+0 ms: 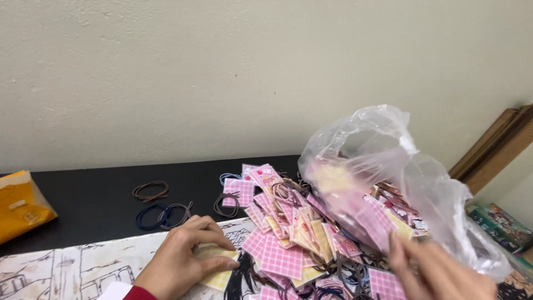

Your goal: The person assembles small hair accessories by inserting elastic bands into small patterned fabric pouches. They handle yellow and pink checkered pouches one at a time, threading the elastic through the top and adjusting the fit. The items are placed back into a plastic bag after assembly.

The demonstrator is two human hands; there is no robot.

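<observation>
pink and yellow checked cards [288, 239] lie in a loose heap on the black counter [89, 205], and many of them spill from a clear plastic bag [388, 183] that lies on its side at the right. the left hand [183, 258] rests at the left edge of the heap, on a printed sheet with black line drawings [78, 269]. its fingers [214, 239] are bent and pinch one yellow checked card [217, 266], the thumb on top near the card's right edge. a dark red sleeve shows at the wrist.

the right hand [438, 272] is low at the right, just below the mouth of the bag and above the cards there. it is blurred, so i cannot tell if its fingers hold something or are released; they seem to be close together and to point to the upper left.

thin elastic hair bands lie on the counter behind the left hand: a brown one [150, 190], a dark blue one [151, 216] and a grey one [176, 215] that touch each other, and a dark one [226, 204] just beside the cards. more bands are mixed in the heap. a yellow packet [19, 205] lies at the far left, well apart from the hands. a green box [502, 225] is at the right behind the bag, next to a wooden frame [494, 147] that leans on the pale wall.
</observation>
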